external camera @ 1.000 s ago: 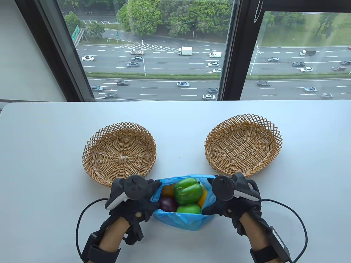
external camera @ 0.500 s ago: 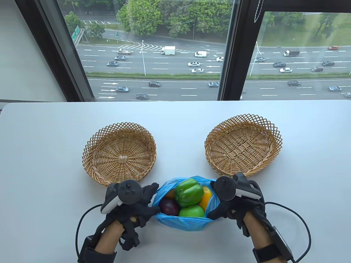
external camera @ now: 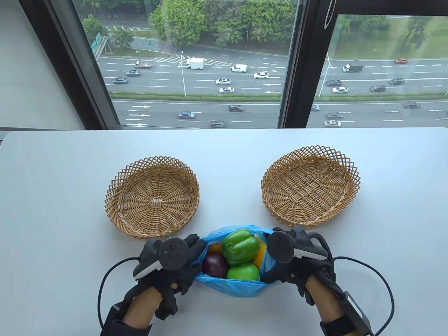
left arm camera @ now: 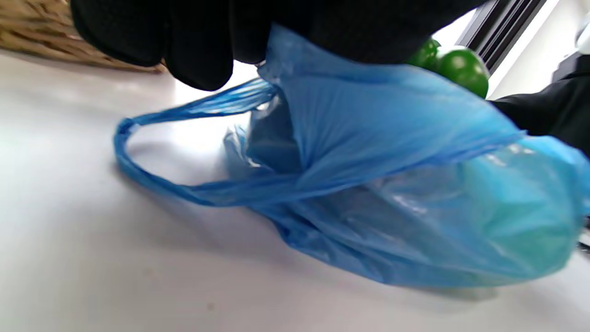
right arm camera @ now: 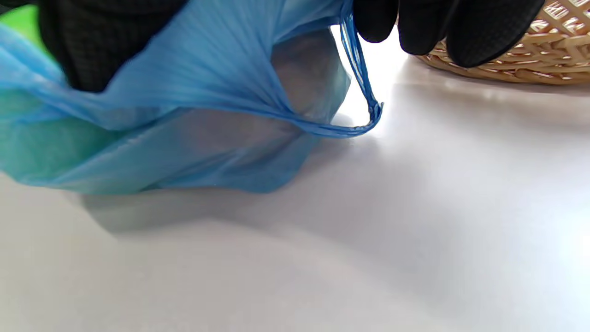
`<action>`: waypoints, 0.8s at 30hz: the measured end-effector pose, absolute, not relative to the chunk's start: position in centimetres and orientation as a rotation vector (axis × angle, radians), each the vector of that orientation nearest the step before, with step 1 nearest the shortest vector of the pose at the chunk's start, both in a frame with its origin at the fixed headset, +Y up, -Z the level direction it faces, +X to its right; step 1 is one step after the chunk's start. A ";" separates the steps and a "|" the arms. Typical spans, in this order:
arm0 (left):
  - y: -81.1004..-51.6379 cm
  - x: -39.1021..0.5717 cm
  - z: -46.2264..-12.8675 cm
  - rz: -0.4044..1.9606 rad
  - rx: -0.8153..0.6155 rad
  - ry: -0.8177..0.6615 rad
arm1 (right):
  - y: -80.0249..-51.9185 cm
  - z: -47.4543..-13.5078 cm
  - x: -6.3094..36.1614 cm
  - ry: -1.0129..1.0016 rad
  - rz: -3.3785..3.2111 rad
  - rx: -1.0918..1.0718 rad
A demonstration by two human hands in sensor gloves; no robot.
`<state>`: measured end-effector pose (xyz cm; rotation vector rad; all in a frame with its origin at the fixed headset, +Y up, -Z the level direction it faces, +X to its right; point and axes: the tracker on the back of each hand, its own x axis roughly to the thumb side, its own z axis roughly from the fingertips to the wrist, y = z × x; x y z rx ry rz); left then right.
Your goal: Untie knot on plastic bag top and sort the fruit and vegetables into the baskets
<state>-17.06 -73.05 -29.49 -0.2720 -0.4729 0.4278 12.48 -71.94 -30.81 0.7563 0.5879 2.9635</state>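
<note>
Broadly: smooth white surface (external camera: 63, 210) carries two round woven wicker baskets (external camera: 152, 196) (external camera: 310, 185). Thin crinkled blue plastic bag (external camera: 231, 285) sits between them at near edge, mouth spread. Left hand (external camera: 171, 262) and right hand (external camera: 290, 259) grip its rims. Inside: lobed glossy green pepper (external camera: 240, 246), round purple onion (external camera: 214, 265).

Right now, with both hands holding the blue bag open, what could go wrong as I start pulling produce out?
The green bell pepper sits piled on top, above the bag's rim; it may roll onto the table if either hand releases. The left hand and right hand only pinch thin film of the blue plastic bag, which could slip or tear. The green apple and purple fruit lie underneath.
</note>
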 end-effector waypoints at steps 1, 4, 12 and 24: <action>-73.1 -17.1 -29.5 0.406 -0.280 -0.474 | -71.9 -30.8 12.4 0.583 2.986 0.762; -73.3 -17.0 -29.6 0.427 -0.330 -0.495 | -72.1 -31.1 12.7 0.619 2.957 0.743; -74.0 -15.6 -28.6 0.258 -0.404 -0.508 | -72.5 -30.5 12.3 0.634 2.994 0.777; -74.8 -16.0 -29.2 0.305 -0.338 -0.498 | -72.0 -30.6 12.6 0.504 2.998 0.852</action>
